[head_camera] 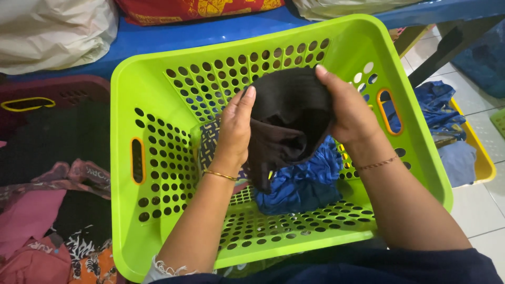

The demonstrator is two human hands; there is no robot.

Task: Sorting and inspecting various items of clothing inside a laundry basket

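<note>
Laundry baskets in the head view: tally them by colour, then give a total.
Lime-green perforated plastic basket: 1
Dark maroon plastic basket: 1
Yellow plastic basket: 1
Total: 3
Both hands, left hand and right hand, hold a black cloth garment over the green one.

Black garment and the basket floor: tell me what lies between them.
In the head view, a crumpled blue cloth lies between the black garment and the green basket's perforated floor.
</note>
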